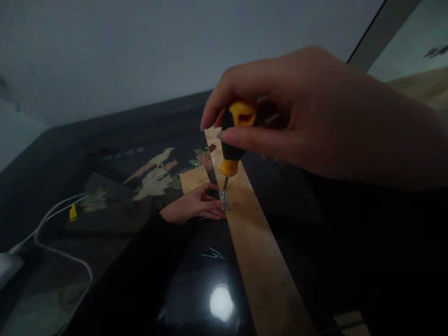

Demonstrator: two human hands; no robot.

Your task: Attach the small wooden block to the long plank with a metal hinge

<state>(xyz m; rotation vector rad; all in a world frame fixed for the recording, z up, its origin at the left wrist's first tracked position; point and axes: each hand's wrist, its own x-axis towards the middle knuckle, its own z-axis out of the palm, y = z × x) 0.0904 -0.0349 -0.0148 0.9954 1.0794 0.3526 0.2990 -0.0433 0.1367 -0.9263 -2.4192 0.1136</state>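
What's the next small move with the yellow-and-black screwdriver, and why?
Probably a gentle twist of the yellow-and-black-handled screwdriver: the right hand grips it, its tip appears to meet the small silver metal bracket on the long, pale wooden board, and the left hand is at the bracket's edge.

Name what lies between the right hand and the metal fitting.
The screwdriver: in the head view, its lower handle and thin shaft run down to the metal fitting.
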